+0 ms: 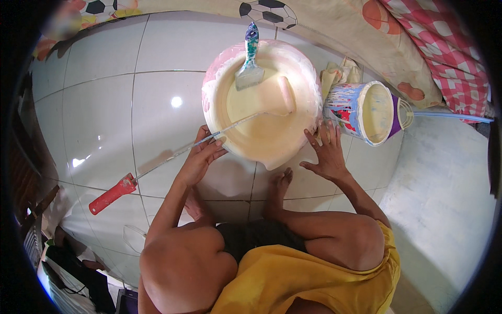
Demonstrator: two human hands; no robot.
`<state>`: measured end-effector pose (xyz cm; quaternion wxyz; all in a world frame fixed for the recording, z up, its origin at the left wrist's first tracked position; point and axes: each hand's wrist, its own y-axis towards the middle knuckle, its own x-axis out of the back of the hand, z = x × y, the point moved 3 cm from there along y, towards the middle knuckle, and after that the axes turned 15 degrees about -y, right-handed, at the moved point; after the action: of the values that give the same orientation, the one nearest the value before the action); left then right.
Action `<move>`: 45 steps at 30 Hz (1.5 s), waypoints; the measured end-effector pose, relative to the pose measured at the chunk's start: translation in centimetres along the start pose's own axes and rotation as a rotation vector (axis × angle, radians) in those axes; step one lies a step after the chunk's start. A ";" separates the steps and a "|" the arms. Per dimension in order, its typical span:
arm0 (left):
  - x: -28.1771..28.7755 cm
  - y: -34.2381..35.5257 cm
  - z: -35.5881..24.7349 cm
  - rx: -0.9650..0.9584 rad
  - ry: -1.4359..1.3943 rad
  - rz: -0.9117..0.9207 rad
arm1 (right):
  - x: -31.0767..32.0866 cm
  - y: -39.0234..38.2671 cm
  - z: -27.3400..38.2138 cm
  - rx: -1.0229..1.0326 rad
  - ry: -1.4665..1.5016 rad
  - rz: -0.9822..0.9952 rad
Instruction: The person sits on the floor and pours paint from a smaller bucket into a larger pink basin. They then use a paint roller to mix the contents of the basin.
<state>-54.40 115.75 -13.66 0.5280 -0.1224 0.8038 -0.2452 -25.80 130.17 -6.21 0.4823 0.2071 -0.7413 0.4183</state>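
Note:
A pink paint-smeared basin holds cream-coloured paint and stands on the floor before me. A paint roller lies across it, its cream sleeve in the paint and its red handle out past the left side. My left hand is at the basin's near left edge, fingers apart, with the roller's metal rod passing over it. On the right, my right hand is spread open, fingertips close to the basin's side; contact is hard to tell. A flat paintbrush rests at the far rim, bristles inward.
Right of the basin a paint-streaked bucket lies on its side, its mouth coated in cream. A crumpled cloth or wrapper is behind it. Patterned fabric borders the far side. Dark items are at lower left on the tiled floor.

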 end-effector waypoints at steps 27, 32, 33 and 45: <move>-0.9 2.5 -0.8 -0.130 0.149 -0.159 | -15.6 -2.2 -5.0 -0.906 0.053 -0.282; 0.8 3.3 0.0 -0.288 0.245 -0.227 | -16.1 -2.9 -6.3 -1.011 0.237 -0.389; 0.3 3.3 -0.3 -0.315 0.292 -0.202 | -15.7 -3.0 -6.5 -1.017 0.309 -0.489; -0.7 3.7 -2.7 -0.220 0.389 -0.075 | -1.3 0.4 0.2 -0.538 0.804 -0.618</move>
<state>-56.39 119.95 -14.22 0.3370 -0.1593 0.9073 -0.1945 -25.63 130.07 -7.55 0.8620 0.1086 -0.4849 0.1005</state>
